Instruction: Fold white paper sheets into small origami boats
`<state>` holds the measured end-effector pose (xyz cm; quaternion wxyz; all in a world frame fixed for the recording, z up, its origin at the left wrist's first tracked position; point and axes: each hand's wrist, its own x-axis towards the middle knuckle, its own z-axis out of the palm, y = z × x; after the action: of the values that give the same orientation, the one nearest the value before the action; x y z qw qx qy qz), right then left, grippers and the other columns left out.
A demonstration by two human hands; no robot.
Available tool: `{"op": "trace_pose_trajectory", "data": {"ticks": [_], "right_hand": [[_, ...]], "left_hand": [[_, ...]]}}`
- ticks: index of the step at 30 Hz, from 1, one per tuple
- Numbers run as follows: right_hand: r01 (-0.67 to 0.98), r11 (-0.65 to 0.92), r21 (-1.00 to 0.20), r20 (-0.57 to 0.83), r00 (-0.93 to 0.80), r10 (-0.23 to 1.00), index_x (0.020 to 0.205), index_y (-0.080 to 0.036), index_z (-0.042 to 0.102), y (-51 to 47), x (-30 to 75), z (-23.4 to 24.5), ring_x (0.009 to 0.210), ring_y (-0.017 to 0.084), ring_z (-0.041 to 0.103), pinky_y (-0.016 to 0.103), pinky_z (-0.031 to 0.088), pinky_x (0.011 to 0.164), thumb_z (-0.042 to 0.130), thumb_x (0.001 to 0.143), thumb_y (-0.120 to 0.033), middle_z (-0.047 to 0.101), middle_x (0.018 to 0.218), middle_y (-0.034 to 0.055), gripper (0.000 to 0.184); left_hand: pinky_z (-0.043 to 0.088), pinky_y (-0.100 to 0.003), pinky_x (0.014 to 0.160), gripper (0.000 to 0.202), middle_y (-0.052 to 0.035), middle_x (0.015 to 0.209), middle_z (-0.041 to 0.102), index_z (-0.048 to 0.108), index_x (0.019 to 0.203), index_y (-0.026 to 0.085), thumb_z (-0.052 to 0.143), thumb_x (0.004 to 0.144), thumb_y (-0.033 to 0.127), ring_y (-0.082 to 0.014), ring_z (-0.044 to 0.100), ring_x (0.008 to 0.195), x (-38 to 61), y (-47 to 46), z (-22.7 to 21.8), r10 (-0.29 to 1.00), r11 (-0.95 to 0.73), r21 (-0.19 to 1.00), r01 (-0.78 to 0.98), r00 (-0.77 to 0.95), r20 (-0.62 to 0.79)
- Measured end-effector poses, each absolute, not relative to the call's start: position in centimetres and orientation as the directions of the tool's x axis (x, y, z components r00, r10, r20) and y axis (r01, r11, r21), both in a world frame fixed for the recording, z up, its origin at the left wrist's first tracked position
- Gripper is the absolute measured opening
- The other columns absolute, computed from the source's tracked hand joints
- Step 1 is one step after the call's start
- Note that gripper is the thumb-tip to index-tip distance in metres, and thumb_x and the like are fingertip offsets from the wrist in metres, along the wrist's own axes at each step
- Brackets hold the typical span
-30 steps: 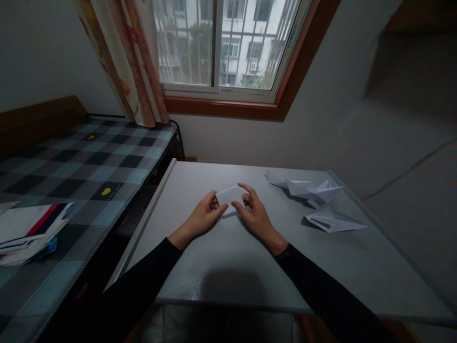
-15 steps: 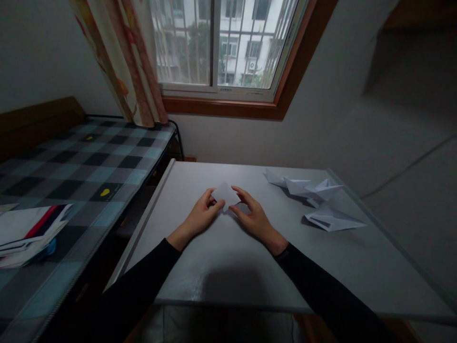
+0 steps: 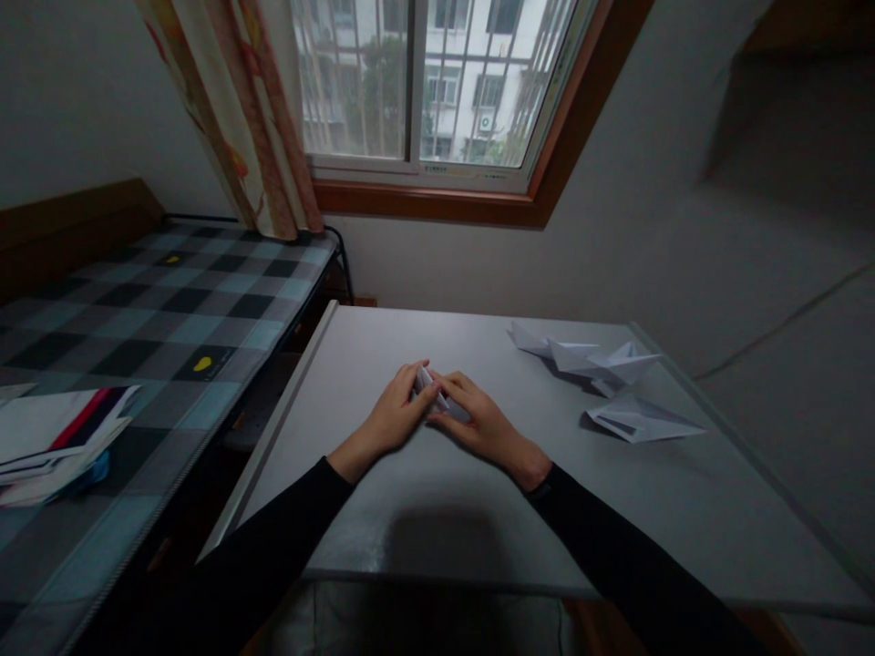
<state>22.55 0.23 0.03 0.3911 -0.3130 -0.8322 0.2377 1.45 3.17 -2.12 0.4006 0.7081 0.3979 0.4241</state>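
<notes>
A small piece of folded white paper (image 3: 425, 376) is held between my two hands, just over the middle of the white table (image 3: 383, 337). My left hand (image 3: 396, 408) closes on its left side, with the thumb laid across the near face. On the other side, my right hand (image 3: 482, 421) grips the paper with its fingers bent and the thumb below. The fingers hide most of the paper, so its full shape cannot be made out.
Folded paper boats (image 3: 581, 357) sit at the table's back right, with a pointed folded paper (image 3: 643, 419) nearer me. To the left is a bed with a checked cover (image 3: 205, 301), bearing a stack of papers (image 3: 55, 437). A window (image 3: 444, 82) and curtain (image 3: 260, 137) lie beyond.
The paper has turned from a flat diamond facing me to a tilted, narrower shape. My fingers have drawn closer together, and both hands now cover more of it.
</notes>
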Motion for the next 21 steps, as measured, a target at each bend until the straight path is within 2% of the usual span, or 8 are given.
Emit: {"op": "trace_pose_trajectory", "data": {"ticks": [3, 6, 9, 13, 17, 21], "right_hand": [[0.308, 0.725, -0.616, 0.525, -0.525, 0.670, 0.169, -0.037, 0.051, 0.4, 22.8, -0.1, 0.129, 0.031, 0.067, 0.052, 0.058, 0.114, 0.077, 0.106, -0.030, 0.069, 0.140, 0.0110, 0.068], [0.351, 0.746, -0.566, 0.547, -0.517, 0.659, 0.167, -0.039, 0.054, 0.6, 23.1, -0.3, 0.131, 0.032, 0.067, 0.055, 0.058, 0.114, 0.070, 0.106, -0.021, 0.070, 0.144, 0.0106, 0.065], [0.431, 0.746, -0.507, 0.574, -0.476, 0.666, 0.164, -0.040, 0.058, 0.6, 23.3, -0.4, 0.125, 0.032, 0.068, 0.056, 0.061, 0.109, 0.060, 0.103, -0.010, 0.073, 0.138, 0.0098, 0.068], [0.495, 0.736, -0.462, 0.594, -0.443, 0.671, 0.163, -0.040, 0.060, 0.5, 23.3, -0.4, 0.122, 0.032, 0.068, 0.055, 0.062, 0.106, 0.058, 0.106, -0.013, 0.073, 0.136, 0.0104, 0.064], [0.530, 0.723, -0.442, 0.616, -0.407, 0.675, 0.160, -0.041, 0.064, 0.5, 23.3, -0.5, 0.118, 0.033, 0.067, 0.056, 0.062, 0.104, 0.059, 0.106, -0.014, 0.072, 0.134, 0.0104, 0.061], [0.545, 0.708, -0.449, 0.636, -0.362, 0.682, 0.161, -0.041, 0.063, 0.5, 23.3, -0.5, 0.122, 0.034, 0.065, 0.056, 0.062, 0.105, 0.056, 0.098, -0.005, 0.069, 0.136, 0.0102, 0.073]], "left_hand": [[0.039, -0.053, 0.131, 0.044, -0.0168, 0.149, 0.067, 0.072, 0.132, 0.019, 0.057, 0.111, 0.054, -0.0339, 0.059, 0.145, 1.1, 3.3, -2.0, 0.914, -0.323, 0.934, 0.150, 0.308, 0.266], [0.043, -0.051, 0.129, 0.044, -0.0159, 0.142, 0.071, 0.074, 0.131, 0.019, 0.059, 0.110, 0.055, -0.0338, 0.061, 0.143, 1.0, 3.1, -1.9, 0.913, -0.298, 0.950, 0.097, 0.320, 0.253], [0.044, -0.051, 0.128, 0.054, -0.0164, 0.149, 0.069, 0.068, 0.144, 0.020, 0.064, 0.107, 0.058, -0.0339, 0.061, 0.144, 1.1, 2.7, -1.9, 0.909, -0.286, 0.955, 0.077, 0.337, 0.245], [0.048, -0.053, 0.124, 0.070, -0.0174, 0.148, 0.071, 0.058, 0.154, 0.019, 0.079, 0.099, 0.057, -0.0351, 0.067, 0.138, 1.6, 2.1, -1.8, 0.905, -0.243, 0.968, 0.065, 0.375, 0.202], [0.050, -0.050, 0.122, 0.061, -0.0161, 0.145, 0.073, 0.063, 0.147, 0.020, 0.080, 0.099, 0.053, -0.0344, 0.068, 0.135, 1.8, 1.8, -1.4, 0.899, -0.258, 0.964, 0.069, 0.382, 0.214], [0.051, -0.047, 0.119, 0.057, -0.0132, 0.145, 0.073, 0.064, 0.149, 0.020, 0.074, 0.103, 0.052, -0.0323, 0.069, 0.133, 1.7, 1.8, -1.3, 0.870, -0.275, 0.960, 0.059, 0.440, 0.222]]}}
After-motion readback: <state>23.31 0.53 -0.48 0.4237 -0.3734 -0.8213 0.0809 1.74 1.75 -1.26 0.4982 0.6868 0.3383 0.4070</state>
